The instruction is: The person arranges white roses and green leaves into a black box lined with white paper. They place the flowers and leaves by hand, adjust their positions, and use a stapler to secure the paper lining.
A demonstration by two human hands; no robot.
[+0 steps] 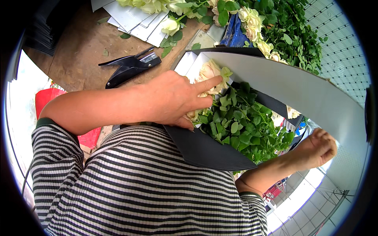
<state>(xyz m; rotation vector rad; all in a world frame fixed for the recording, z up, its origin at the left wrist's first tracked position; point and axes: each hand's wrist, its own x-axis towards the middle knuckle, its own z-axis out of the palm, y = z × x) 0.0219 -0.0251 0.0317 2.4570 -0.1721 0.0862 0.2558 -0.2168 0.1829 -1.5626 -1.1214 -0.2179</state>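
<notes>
head view:
left hand [173,98]: lies flat on the rose bunch [236,122], fingers mostly extended, index finger pointing across a cream bloom [210,72]; presses, doesn't clasp anything.
right hand [317,149]: curled into a fist at the lower right edge of the wrap sheet [299,90]; appears to pinch the sheet's edge, exact grip hidden.
rose bunch: cream heads plus green leaves, lying in the sheet against the person's striped shirt [138,188], between both hands.
wrap sheet: corrugated, dark outside, white inside, curved around the bunch, right half raised.
stapler pliers [130,67]: black, on the brown table [78,51], just left of the bunch, untouched.
loose roses [256,23]: cream, piled with foliage at the top, well apart from both hands.
white sheets [130,19]: stacked top-left on the table.
</notes>
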